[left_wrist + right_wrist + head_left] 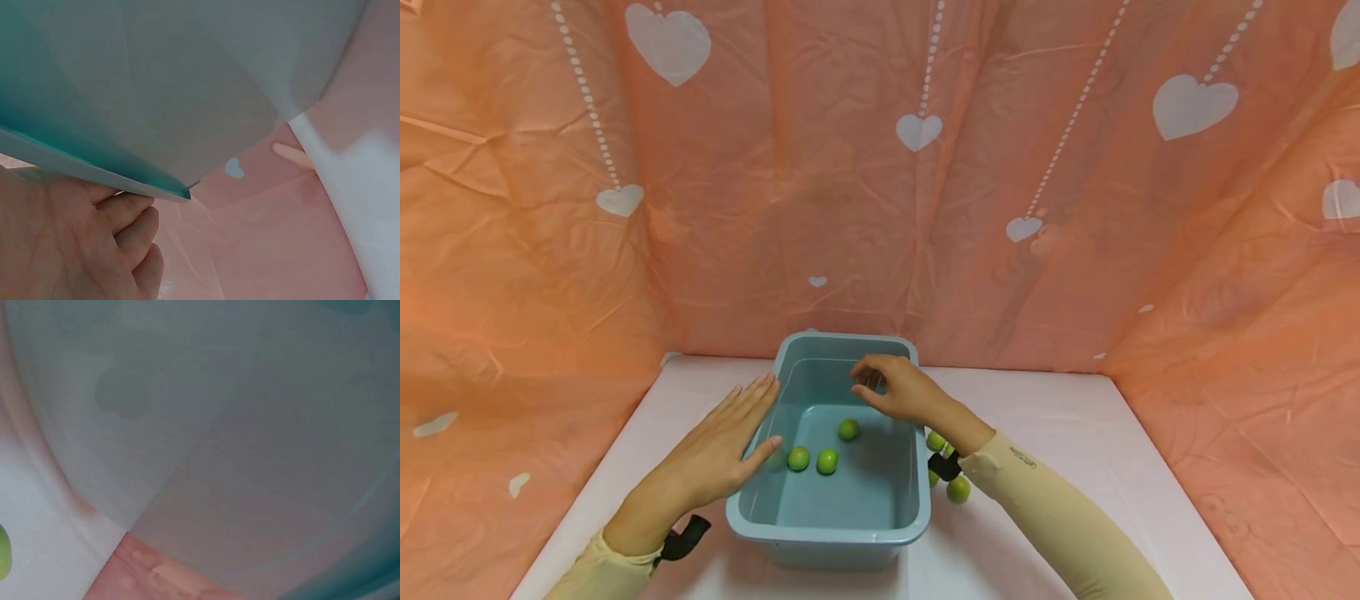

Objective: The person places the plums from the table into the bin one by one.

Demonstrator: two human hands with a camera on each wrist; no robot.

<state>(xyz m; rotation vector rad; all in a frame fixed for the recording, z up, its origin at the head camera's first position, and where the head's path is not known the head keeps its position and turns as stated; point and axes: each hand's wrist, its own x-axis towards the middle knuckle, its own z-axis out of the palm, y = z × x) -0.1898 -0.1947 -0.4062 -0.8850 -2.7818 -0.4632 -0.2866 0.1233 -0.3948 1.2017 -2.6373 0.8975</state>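
Note:
A grey-blue plastic basin (829,535) stands on the table with three green limes (827,462) on its floor. My left hand (718,446) lies along the basin's left rim, fingers straight and thumb reaching over the inside. The left wrist view shows that hand (94,231) against the rim's underside. Over the right part of the basin is my right hand (898,387), its fingers loosely bent and apart from the thumb, with nothing visible between them. The right wrist view is mostly filled by the basin wall (206,456); the right hand does not show there.
Several more limes (958,490) lie on the table just right of the basin, partly hidden by the right wrist. A white cloth covers the table (1037,408). Pink-orange curtains with hearts (850,208) hang behind and at both sides.

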